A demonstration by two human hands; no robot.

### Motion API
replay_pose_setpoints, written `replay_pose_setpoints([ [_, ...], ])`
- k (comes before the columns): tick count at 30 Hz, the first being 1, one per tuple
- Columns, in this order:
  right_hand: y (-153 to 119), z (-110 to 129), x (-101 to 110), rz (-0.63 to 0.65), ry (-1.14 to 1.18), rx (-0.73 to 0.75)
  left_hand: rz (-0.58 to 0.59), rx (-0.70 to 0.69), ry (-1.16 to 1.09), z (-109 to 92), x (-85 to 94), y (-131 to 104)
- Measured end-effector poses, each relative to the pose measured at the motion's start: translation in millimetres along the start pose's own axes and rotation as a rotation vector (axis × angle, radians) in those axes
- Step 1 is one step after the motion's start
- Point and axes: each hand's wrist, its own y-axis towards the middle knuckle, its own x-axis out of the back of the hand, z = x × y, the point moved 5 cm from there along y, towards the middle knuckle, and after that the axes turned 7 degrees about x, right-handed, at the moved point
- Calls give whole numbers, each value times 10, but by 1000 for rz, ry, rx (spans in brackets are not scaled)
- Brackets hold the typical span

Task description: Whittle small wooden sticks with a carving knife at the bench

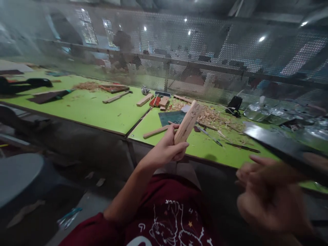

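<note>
L hand (169,150) has its grip closed round a wood block (188,121), held abt mid-view over the table's (94,111) near edge, top end tilted twd 1 o'clock. R hand (266,196), blurred at 4 o'clock, is clenched on a wood-handled blade (271,141), tip pointing approx 10. Shavings (215,117) lie at 3 o'clock of the block, green mat (167,118) at 9.

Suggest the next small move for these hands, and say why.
I'd probably steady the wooden block against the table before bringing the metal blade near: only the left hand grips the block, which is tilted near the table's front edge, while the blurred right hand, seemingly holding the blade's tool, is off to the side.
</note>
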Motion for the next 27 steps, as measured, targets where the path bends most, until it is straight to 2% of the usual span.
replay_pose_setpoints([
  [2,48,98,-44,23,17,39,36,14,-7,-3,-48,-29],
  [4,146,207,-157,101,90,99,53,27,-27,-8,-86,-56],
  [8,254,271,-275,121,149,138,13,5,-40,-51,-96,-102],
  [12,215,224,-294,158,150,128,-30,4,-8,-75,-68,-116],
  [16,216,181,-286,209,185,136,-22,-7,62,-54,-40,-89],
  [21,233,56,-309,351,258,56,-10,-39,191,-1,-1,-57],
  [27,142,-96,-407,487,121,-29,11,-67,387,-12,-1,-43],
])
